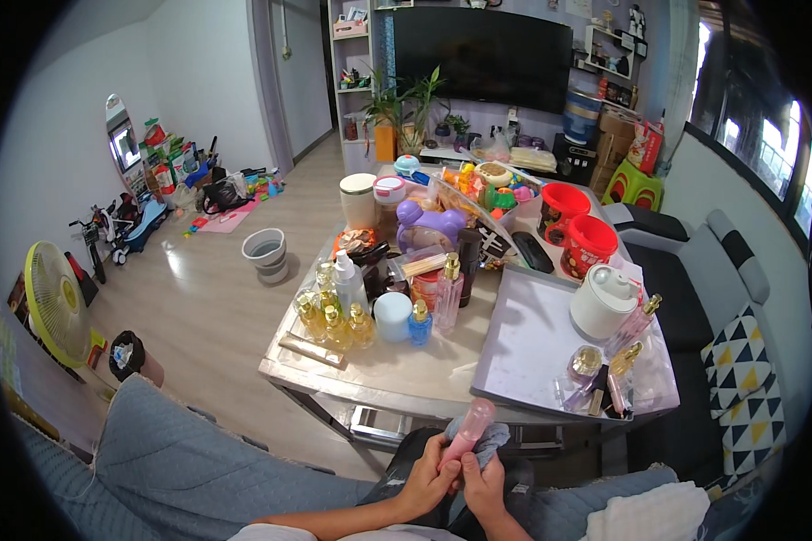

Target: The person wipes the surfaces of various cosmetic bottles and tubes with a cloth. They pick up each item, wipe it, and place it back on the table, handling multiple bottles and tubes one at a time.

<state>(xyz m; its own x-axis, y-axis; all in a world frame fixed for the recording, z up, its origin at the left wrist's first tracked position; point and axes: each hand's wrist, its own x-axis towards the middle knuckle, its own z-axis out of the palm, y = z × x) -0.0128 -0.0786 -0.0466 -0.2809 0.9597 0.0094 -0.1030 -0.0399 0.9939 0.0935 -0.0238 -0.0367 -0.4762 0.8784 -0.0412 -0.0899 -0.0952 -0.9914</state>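
A pink bottle [468, 431] with a clear rounded cap is held upright and slightly tilted above my lap, just off the table's front edge. My left hand [427, 480] is closed round its lower part. Pressed against the bottle's right side is a grey-blue cloth [493, 438], gripped by my right hand [484, 487], whose thumb lies by the bottle. The bottle's base is hidden by my fingers. Ahead on the table [406, 373] stand several yellow perfume bottles [336, 330], a blue bottle [419, 323], a white jar [392, 316] and a tall pink pump bottle [447, 293].
At the table's right, a white tray [523, 353] holds a white lidded canister [604, 302] and several small cosmetics. Two red cups [590, 245] and a purple container [429, 225] stand farther back. A grey bin [266, 255] is on the floor at left; a white towel [650, 514] lies at right.
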